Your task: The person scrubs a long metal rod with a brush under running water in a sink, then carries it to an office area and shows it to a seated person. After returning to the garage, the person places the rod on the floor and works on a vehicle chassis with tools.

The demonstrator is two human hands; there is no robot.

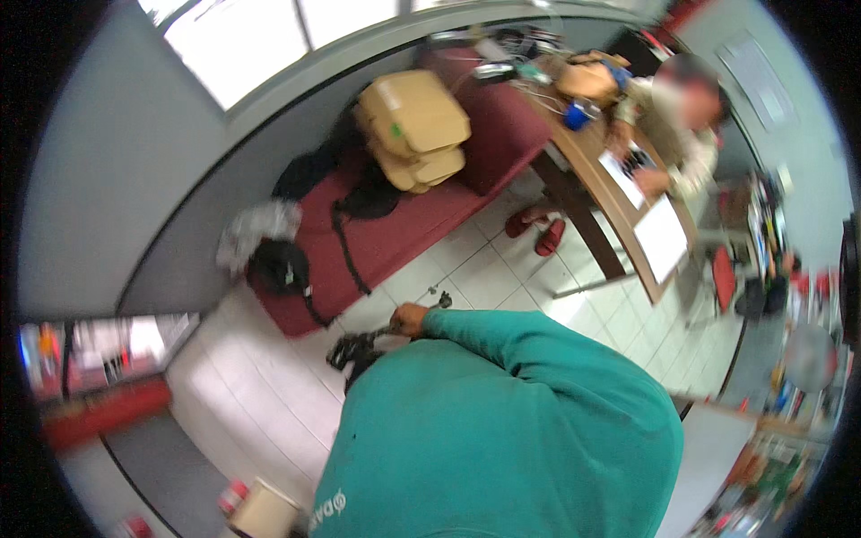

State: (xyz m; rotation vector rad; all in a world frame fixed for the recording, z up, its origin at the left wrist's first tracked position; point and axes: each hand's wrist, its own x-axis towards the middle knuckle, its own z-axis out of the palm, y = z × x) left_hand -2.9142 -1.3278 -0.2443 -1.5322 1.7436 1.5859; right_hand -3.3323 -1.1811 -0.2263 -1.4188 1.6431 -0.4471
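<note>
My right hand reaches out from a teal sleeve over the white tiled floor and is closed around a dark tangled cord. The bundle hangs to the left of the fist, and a short dark end with a metal tip sticks out on the right. My teal-clad torso fills the lower middle of the view and hides whatever lies below it. My left hand is not visible.
A maroon sofa beyond the hand carries stacked tan boxes, a black bag and grey cloth. Another person sits at a cluttered wooden desk on the right. Red sandals lie on the tiles. A tan box stands at the bottom.
</note>
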